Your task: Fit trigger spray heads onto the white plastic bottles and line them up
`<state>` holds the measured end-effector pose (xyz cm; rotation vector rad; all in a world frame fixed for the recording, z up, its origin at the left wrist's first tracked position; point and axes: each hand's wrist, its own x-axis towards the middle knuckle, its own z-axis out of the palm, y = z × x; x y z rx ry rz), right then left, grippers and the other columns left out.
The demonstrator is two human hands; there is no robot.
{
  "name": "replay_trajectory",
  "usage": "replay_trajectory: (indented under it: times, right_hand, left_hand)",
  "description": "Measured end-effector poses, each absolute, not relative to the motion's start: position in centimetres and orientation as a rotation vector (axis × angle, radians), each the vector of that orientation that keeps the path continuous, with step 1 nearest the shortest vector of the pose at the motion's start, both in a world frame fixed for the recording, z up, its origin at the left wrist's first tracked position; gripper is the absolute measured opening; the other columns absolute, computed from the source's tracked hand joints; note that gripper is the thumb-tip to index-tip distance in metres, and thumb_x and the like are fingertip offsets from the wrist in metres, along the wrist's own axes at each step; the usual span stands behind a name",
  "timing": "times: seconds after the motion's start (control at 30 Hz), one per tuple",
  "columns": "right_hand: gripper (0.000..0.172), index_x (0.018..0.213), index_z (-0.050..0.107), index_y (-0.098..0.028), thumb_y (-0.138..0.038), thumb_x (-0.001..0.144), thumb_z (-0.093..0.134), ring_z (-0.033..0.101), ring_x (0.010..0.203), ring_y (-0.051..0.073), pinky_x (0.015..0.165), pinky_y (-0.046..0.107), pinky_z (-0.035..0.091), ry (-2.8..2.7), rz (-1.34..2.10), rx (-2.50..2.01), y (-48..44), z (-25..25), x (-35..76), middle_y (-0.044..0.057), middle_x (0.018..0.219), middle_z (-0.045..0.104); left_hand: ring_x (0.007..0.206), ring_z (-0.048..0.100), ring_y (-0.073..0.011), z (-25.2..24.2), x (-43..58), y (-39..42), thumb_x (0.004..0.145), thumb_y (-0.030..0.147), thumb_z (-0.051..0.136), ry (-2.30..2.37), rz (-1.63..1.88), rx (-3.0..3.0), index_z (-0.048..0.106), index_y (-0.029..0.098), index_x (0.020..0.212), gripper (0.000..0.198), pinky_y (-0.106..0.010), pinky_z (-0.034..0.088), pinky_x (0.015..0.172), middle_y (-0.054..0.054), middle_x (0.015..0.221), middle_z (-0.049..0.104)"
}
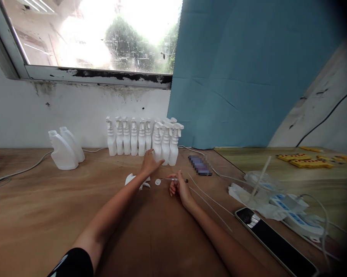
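My right hand [178, 185] pinches one slim tool [174, 179], dark at its rear end, tip beside one white disc [157, 183]. My left hand [150, 163], thumb spread from fingers, is at the white trigger-head spray bottles [126, 140]; I cannot tell whether it touches. Six bottles line up at left; three front ones at right partly hide others. Two jugs [63, 152] stand farther left.
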<state>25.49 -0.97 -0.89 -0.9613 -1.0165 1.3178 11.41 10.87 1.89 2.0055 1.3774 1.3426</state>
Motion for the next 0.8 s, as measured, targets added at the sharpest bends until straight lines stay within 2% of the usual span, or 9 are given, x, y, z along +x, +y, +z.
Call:
replay_trajectory:
  times: [0.07, 0.23, 0.47, 0.53, 0.67, 0.8]
  right_hand:
    - [0.063, 0.084, 0.058, -0.018, -0.077, 0.076, 0.038, 0.037, 0.03, 0.01, 0.035, 0.023, 0.037, -1.081, 1.31, -0.99, -1.2, -0.8, 25.6, -0.009, 0.035, 0.038]
    - [0.058, 0.08, 0.061, -0.016, -0.072, 0.076, 0.045, 0.05, 0.039, 0.012, 0.041, 0.023, 0.042, -1.128, 1.228, -1.031, -1.7, -0.5, 25.3, -0.003, 0.045, 0.053]
    - [0.041, 0.088, 0.062, -0.018, -0.057, 0.077, 0.059, 0.056, 0.05, 0.012, 0.041, 0.023, 0.044, -1.095, 1.114, -0.931, -1.9, 0.5, 25.0, 0.003, 0.071, 0.064]
    - [0.036, 0.088, 0.063, -0.018, -0.052, 0.076, 0.063, 0.057, 0.056, 0.013, 0.043, 0.022, 0.044, -1.112, 1.107, -0.903, -1.9, 0.9, 25.2, 0.004, 0.078, 0.064]
    - [0.035, 0.096, 0.064, -0.021, -0.044, 0.072, 0.071, 0.053, 0.06, 0.012, 0.043, 0.021, 0.041, -1.099, 1.268, -0.786, -2.0, 1.3, 25.5, 0.002, 0.079, 0.06]
    - [0.042, 0.099, 0.064, -0.023, -0.05, 0.068, 0.073, 0.053, 0.062, 0.013, 0.043, 0.021, 0.038, -1.023, 1.397, -0.695, -2.2, 1.1, 25.5, 0.002, 0.082, 0.063]
  left_hand:
    - [0.12, 0.046, -0.0323, 2.0, 12.6, 11.7, 0.066, 0.035, 0.074, 1.41, 1.354, 1.909, 0.041, 0.009, 0.126, 0.073, -0.042, 0.037, 0.099, -0.022, 0.127, 0.047]
    - [0.099, 0.061, -0.0271, 2.2, 11.6, 11.6, 0.075, 0.022, 0.06, 1.434, 1.375, 1.833, 0.048, 0.01, 0.121, 0.049, -0.037, 0.045, 0.086, -0.018, 0.11, 0.062]
    - [0.089, 0.06, -0.0237, 4.6, 5.2, 6.0, 0.073, 0.026, 0.055, 1.42, 1.502, 1.859, 0.052, 0.013, 0.125, 0.054, -0.031, 0.045, 0.079, -0.009, 0.099, 0.066]
    - [0.09, 0.059, -0.0222, 5.8, 3.4, 3.7, 0.074, 0.025, 0.049, 1.277, 1.491, 1.838, 0.051, 0.014, 0.127, 0.054, -0.029, 0.045, 0.079, -0.007, 0.104, 0.065]
    - [0.083, 0.059, -0.0217, 7.9, 1.1, 0.5, 0.076, 0.028, 0.039, 1.009, 1.168, 1.75, 0.058, 0.015, 0.12, 0.05, -0.027, 0.046, 0.069, -0.004, 0.102, 0.066]
    - [0.09, 0.06, -0.0237, 8.8, 0.5, -0.5, 0.074, 0.026, 0.046, 0.95, 0.716, 1.827, 0.069, 0.02, 0.102, 0.036, -0.027, 0.046, 0.072, -0.003, 0.101, 0.068]
